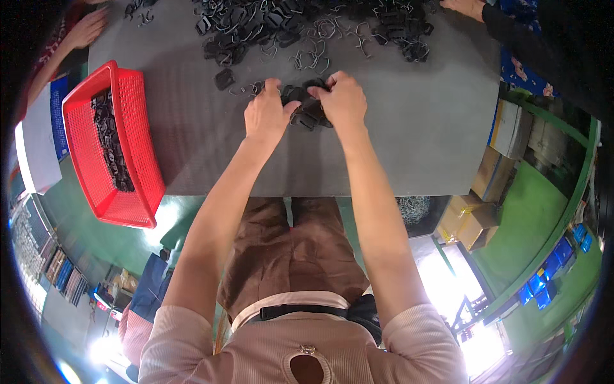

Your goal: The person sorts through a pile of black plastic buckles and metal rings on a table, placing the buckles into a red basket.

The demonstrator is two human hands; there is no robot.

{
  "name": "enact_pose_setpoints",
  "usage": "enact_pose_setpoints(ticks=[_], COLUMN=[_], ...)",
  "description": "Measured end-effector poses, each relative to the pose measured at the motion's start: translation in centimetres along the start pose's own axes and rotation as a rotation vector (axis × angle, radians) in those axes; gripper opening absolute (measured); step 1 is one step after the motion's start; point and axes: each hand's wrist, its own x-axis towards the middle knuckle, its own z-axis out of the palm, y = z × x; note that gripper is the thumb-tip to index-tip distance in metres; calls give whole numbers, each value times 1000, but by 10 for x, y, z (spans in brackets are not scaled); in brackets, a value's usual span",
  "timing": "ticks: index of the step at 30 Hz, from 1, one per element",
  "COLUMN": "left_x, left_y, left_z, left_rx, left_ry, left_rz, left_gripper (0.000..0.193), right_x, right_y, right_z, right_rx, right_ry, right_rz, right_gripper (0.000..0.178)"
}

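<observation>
Black pieces between the hands: a small cluster of flat, black, plastic-looking pieces (308, 116) lies on the worktop in front of the person, between the two hands.
Left hand: the bare left hand (264, 115) is at the cluster's left side, its fingers bent and its thumb reaching toward the pieces; whether they grasp one cannot be told.
Right hand: the bare right hand (346, 105) is at the cluster's right side, thumb and forefinger at a black piece; whether it is pinched or only touched cannot be told.
Worktop: a broad, smooth grey worktop (416, 144).
Lone piece: one black, squarish piece (224, 79) lies beyond the left hand.
Far heap: a large heap of similar black pieces (272, 25) covers the far middle, with thin, bent, silvery metal wires (313, 59) at its near edge.
Basket: a red, perforated, rectangular plastic basket (152, 166) stands at the left edge, holding many black parts (110, 144).
Other people: one hand (88, 29) shows at upper left, another, dark-sleeved hand (467, 6) at upper right.
Lower right: brown cardboard boxes (476, 232) stand beyond the worktop's edge.
</observation>
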Motion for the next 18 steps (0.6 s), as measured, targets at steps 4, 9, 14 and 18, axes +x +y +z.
enact_pose_setpoints(ticks=[4, 9, 14, 18], left_x=[7, 16, 3, 2], left_y=[-4, -35, -22, -23], left_z=[0, -36, -48, -29], left_rx=[-96, -859, -1453, -1077], left_ry=[-146, -756, -742, -659], left_rz=[2, -125, -181, -330], left_gripper=[35, 27, 21, 25], right_x=[12, -12, -20, -37], right_y=[17, 47, 34, 7], right_z=[-22, -66, -36, -12], right_rx=[439, 1275, 278, -258], right_ry=[-291, -657, -416, -150], right_rz=[-77, 54, -87, -356], right_gripper=[25, 16, 18, 26])
